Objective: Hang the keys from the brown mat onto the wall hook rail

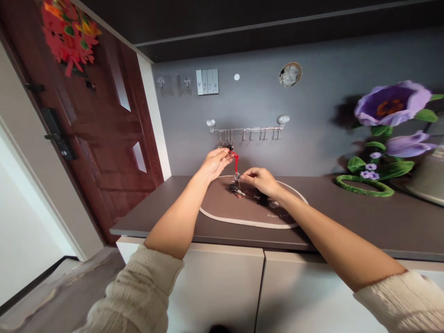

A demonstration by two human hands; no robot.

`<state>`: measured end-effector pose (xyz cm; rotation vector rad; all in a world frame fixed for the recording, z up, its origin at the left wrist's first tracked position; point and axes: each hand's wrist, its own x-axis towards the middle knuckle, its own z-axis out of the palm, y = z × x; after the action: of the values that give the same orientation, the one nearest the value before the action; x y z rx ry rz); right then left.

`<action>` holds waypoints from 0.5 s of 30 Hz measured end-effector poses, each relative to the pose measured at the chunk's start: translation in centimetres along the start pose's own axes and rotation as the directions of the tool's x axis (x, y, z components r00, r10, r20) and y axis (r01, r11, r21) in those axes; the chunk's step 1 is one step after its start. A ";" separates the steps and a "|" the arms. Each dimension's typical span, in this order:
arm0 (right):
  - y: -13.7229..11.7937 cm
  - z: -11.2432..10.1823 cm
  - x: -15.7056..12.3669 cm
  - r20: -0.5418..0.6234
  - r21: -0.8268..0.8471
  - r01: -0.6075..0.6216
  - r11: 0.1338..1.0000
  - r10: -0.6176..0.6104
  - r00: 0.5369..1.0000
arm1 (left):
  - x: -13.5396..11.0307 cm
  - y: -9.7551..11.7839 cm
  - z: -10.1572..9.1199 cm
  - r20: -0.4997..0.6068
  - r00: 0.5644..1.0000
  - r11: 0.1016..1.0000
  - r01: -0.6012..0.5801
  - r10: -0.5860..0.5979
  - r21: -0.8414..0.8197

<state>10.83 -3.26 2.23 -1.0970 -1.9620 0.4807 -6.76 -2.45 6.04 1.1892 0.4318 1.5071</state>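
My left hand (pixel 215 164) is raised just below the hook rail (pixel 247 130), its fingers pinched on the top of a red strap (pixel 237 163) beside a small black piece. From the strap's lower end hangs a metal key ring (pixel 237 177) with keys (pixel 238 192) and small tags under it. My right hand (pixel 262 180) is closed, thumb and forefinger at the right side of that ring. Metal rings (pixel 220 144) hang on the left hooks, partly behind my left fingers. Dark items on the mat (pixel 225 217) are partly covered by my right hand.
The mat lies on a dark countertop (pixel 138 217) over pale cabinet doors (pixel 222 277). Purple plush flowers (pixel 390 108) stand at the right, near a pale rounded object (pixel 428 175). A dark shelf (pixel 277 27) overhangs above. At the left is a red-brown door (pixel 100 125).
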 end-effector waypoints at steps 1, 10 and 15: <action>-0.1 0.1 0.0 0.000 0.004 -0.001 1.000 0.001 1.000 | 0.0 0.1 0.1 0.001 1.000 1.000 -0.002 0.002 -0.012; -0.7 1.0 0.4 -0.070 0.038 -0.047 0.998 0.050 0.996 | 0.0 0.0 0.2 0.052 0.998 0.998 -0.030 0.033 -0.058; -0.3 1.2 0.7 -0.073 0.076 -0.030 0.997 0.036 0.997 | -0.1 0.2 0.5 0.061 0.997 0.995 -0.045 0.051 -0.092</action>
<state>9.53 -2.78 2.03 -1.0865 -1.8496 0.5194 -6.45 -2.76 6.32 1.1801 0.2911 1.5099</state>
